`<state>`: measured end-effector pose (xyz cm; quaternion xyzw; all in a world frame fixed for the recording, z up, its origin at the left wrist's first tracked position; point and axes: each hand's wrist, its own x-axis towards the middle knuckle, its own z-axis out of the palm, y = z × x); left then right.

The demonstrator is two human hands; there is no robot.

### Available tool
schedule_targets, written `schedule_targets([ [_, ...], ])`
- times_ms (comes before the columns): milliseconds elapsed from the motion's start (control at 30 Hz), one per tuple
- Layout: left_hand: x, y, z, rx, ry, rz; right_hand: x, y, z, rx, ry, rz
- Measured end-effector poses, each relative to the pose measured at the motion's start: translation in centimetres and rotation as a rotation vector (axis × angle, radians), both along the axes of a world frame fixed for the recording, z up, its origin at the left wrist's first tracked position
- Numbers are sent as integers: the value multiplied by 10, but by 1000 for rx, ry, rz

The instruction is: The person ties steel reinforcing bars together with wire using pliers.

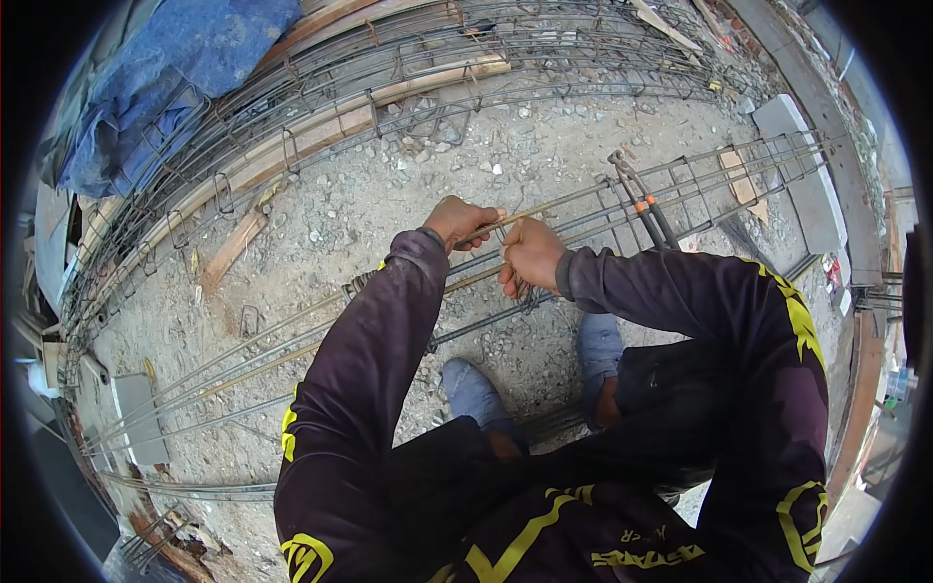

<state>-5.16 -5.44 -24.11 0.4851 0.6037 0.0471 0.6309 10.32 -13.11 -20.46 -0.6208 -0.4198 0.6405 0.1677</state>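
Observation:
Long thin steel rebars [578,201] run across in front of me, with square wire stirrups [680,178] spaced along their right part. My left hand [463,223] is closed on the upper rebar, thumb and fingers pinching it. Just right of it, my right hand [531,257] is curled at the same bars, near a stirrup; what its fingers hold is hidden. A bunch of stirrups [362,282] hangs on the bars by my left forearm. Pincers [641,199] with orange and black handles rest across the bars to the right.
Finished rebar cages [389,73] and wooden planks [277,160] lie beyond, beside a blue tarp [185,78]. Pale blocks sit under the bars' ends, one block [812,175] at right, another block [139,420] at left. My feet [476,394] stand on gravelly ground close to the bars.

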Motion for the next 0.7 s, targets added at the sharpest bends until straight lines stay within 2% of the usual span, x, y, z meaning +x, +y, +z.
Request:
schedule_targets([
  [133, -1, 0, -14, 119, 36, -29, -1, -1, 0, 30, -33, -23],
  [233, 1, -8, -6, 146, -52, 51, -2, -1, -5, 34, -45, 2],
  [333, 2, -13, -24, 170, -218, 187, -2, -1, -2, 9, -60, 27],
  [533, 0, -15, -22, 156, -349, 198, 3, 3, 2, -12, -19, 76],
  [700, 0, -9, -5, 43, -168, 87, 3, 5, -1, -38, -24, 74],
])
